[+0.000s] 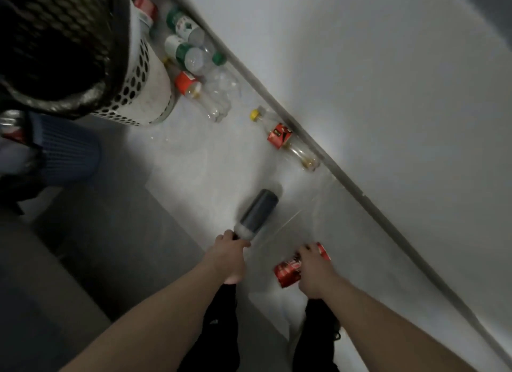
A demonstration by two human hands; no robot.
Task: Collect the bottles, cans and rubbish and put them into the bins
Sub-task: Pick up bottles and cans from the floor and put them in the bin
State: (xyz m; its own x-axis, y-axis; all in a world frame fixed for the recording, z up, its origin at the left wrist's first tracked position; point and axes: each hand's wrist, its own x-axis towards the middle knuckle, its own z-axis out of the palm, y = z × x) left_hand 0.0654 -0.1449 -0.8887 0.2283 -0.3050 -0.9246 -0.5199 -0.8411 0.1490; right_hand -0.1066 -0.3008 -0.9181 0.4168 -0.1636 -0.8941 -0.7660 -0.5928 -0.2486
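At the far left stands a white perforated bin [144, 75] lined with a black bag [55, 39]. Just nearer, at the left edge, sits a blue ribbed bin [69, 153] with a can [11, 125] showing at its rim.

Right of the white bin, along the foot of the wall [388, 67], lies a cluster of rubbish: a red and white can [145, 4] at the far end, two green-labelled plastic bottles [184, 25] and [188, 54], a clear bottle with an orange-red label [188, 85] and a crumpled clear bottle [221, 94] touching it. Further right and nearer, apart from the cluster, a bottle with a yellow cap and a red label [285, 137] lies on the grey floor [194, 164] just beside the skirting.

In the near middle, the left hand [230, 256] has its fingers curled round the neck end of a dark-labelled bottle [257, 214], which points away from the person, toward the wall. I cannot tell whether the bottle rests on the floor or is lifted.

To its right, the right hand [313, 272] grips a crushed red can [293, 269] from above, fingers wrapped over its middle, with red showing on both sides of the hand. The can is near the floor, close to the person's dark trouser legs [221, 330].
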